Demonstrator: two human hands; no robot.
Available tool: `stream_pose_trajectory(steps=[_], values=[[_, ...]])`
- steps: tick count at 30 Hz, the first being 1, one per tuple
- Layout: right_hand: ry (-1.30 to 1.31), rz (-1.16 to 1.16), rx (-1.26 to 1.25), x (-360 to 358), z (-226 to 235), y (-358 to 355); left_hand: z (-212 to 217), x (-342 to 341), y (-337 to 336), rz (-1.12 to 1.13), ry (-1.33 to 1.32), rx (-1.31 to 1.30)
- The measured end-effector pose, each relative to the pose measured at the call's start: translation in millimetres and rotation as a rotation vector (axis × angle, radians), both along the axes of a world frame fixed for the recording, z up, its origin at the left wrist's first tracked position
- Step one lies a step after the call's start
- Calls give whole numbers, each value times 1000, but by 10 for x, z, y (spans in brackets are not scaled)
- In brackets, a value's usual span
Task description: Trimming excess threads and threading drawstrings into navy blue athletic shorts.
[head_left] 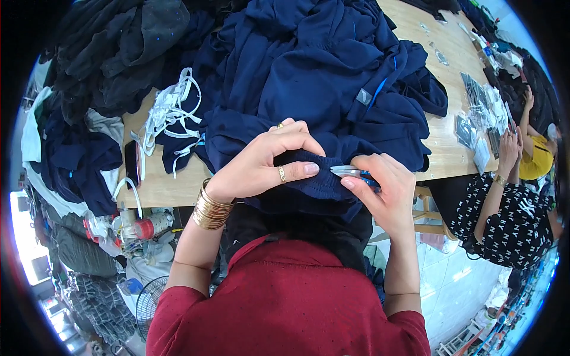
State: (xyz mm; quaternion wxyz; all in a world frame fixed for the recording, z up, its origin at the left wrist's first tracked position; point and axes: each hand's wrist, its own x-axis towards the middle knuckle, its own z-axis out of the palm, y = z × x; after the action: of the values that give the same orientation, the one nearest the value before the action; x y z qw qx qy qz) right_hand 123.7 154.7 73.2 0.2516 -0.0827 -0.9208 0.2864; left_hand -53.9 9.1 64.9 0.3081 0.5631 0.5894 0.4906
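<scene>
A navy garment lies bunched over the table's near edge, its gathered, stitched band lifted toward me. My left hand grips that band between thumb and fingers. Small thread snips with silver blades and a blue handle sit in my right hand. Their tips point left and touch or nearly touch the band, close to my left thumb. Most of the snips' handle is hidden by my fingers.
White straps lie tangled left of the garment, near a phone. Dark clothes are heaped at the back left. Clear packets lie on the wooden table to the right, where other people work. A wire fan guard stands below left.
</scene>
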Motion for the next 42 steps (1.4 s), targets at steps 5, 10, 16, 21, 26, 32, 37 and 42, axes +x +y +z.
stream_pose_trajectory(steps=[5, 10, 16, 21, 26, 32, 37, 42], values=[[11, 16, 1, -8, -4, -6, 5, 1, 3, -5, 3, -3], [57, -42, -223, -4, -57, -17, 1, 1, -3, 10, -19, -7], [169, -6, -293, -104, -41, -203, 29, 3, 17, 3, 8, -39], [296, -125, -355, -120, -138, -132, -30, -8, -16, 38, 6, -19], [149, -384, -319, -116, -8, 100, -39, 20, -18, 52, -16, 14], [29, -62, -274, -173, 18, -215, -35, 34, 38, 33, 52, 17], [81, -340, -410, -245, -40, 83, -27, 18, 24, 44, 80, 8], [-23, 21, -633, -228, 68, -1, -17, 39, 25, 68, 77, 1]])
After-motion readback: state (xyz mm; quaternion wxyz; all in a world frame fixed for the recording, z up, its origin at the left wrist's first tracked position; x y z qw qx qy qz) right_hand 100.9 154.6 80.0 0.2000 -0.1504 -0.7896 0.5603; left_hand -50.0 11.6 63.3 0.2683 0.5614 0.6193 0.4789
